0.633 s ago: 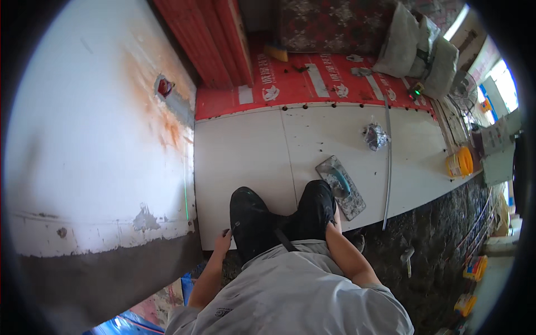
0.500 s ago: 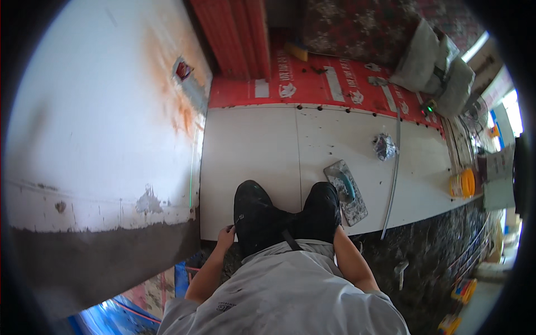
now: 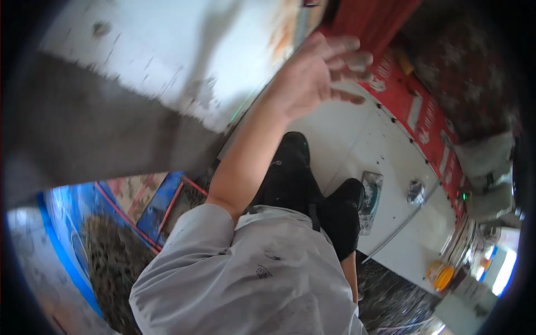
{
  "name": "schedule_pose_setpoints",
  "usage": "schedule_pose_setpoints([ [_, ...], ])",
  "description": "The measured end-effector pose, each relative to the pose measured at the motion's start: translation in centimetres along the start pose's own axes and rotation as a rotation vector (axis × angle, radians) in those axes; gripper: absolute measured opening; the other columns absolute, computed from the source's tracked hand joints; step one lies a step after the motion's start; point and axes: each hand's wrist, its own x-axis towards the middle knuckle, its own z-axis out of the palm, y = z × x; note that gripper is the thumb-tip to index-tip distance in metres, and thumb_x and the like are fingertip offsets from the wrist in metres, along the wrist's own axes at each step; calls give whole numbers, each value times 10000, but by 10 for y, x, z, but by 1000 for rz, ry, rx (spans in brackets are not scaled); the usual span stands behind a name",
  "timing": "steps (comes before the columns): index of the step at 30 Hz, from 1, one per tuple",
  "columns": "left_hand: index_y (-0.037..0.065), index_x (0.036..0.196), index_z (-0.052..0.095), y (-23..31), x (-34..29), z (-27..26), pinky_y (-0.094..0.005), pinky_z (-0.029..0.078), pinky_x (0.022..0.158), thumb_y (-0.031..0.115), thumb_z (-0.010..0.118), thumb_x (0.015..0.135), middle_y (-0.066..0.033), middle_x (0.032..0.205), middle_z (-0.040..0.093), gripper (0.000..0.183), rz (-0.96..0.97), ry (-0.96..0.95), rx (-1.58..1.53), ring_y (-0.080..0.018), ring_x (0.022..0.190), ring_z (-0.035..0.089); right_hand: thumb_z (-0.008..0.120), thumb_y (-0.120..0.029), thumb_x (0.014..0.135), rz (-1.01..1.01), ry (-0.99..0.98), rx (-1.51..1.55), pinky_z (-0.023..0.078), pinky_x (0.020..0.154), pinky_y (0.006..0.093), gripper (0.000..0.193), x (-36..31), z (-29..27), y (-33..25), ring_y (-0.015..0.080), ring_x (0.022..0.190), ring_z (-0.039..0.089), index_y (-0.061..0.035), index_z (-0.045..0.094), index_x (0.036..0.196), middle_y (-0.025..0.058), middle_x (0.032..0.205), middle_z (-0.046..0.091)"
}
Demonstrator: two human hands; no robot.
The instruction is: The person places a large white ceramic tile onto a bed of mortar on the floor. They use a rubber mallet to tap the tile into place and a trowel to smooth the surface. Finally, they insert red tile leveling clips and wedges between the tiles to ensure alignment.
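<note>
My left hand (image 3: pixel 312 75) is raised in front of me, fingers spread and holding nothing, above the white slabs (image 3: pixel 335 125) I kneel on. Down by my right thigh, part of my right forearm (image 3: pixel 349 273) shows; the fingers of that hand are hidden. Beside my right knee lies a float (image 3: pixel 371 202) with a teal handle and a smeared, speckled base. Farther right are a crumpled silvery wrapper (image 3: pixel 416 191) and a long thin metal strip (image 3: pixel 393 232). Neither hand touches these.
A patched white wall (image 3: pixel 151 44) with a grey lower band (image 3: pixel 111 123) stands at left. Red printed sheeting (image 3: pixel 424 120) borders the slabs. Red pipes (image 3: pixel 170 209) and blue sheeting (image 3: pixel 153 209) lie lower left; a yellow tub (image 3: pixel 440 276) stands right.
My left hand has risen from beside my left thigh to up in front of me, its fingers spreading. The view has turned, shifting the wall, slabs and float. My right arm stays low.
</note>
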Motion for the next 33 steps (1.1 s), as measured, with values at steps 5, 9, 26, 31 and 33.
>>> schedule_pose_setpoints([
  [5,56,1355,514,26,-50,38,-518,480,991,492,521,947,-161,1305,611,597,38,-418,887,-321,1213,573,614,-47,807,-128,-84,-79,492,913,424,285,-14,-18,-7,317,1089,603,-33,658,1088,177,1137,655],
  [9,81,1283,594,-114,-46,-31,-488,445,1042,501,619,871,-141,1282,636,589,-949,-1073,1427,-324,1249,553,616,-48,803,-194,-129,-36,493,913,433,289,-30,-31,-9,332,1100,597,-39,656,1089,179,1152,648],
  [26,174,1570,249,-329,-32,-395,-631,144,1163,659,432,922,-165,1638,154,830,-961,797,2218,-409,1502,118,701,-70,846,633,38,149,527,781,314,170,134,-100,77,168,827,680,32,666,978,124,863,708],
  [31,122,1570,226,-368,-9,-400,-631,75,1172,579,419,947,-188,1634,144,797,-857,734,2352,-414,1503,101,687,-115,868,358,-4,137,529,791,321,172,329,-13,132,183,838,698,20,682,975,126,865,716],
  [33,126,1566,239,-375,-8,-399,-630,71,1173,560,440,942,-189,1630,156,786,-823,741,2316,-419,1500,108,673,-126,872,240,-20,97,536,777,339,172,403,23,165,257,850,719,3,684,985,163,888,718],
])
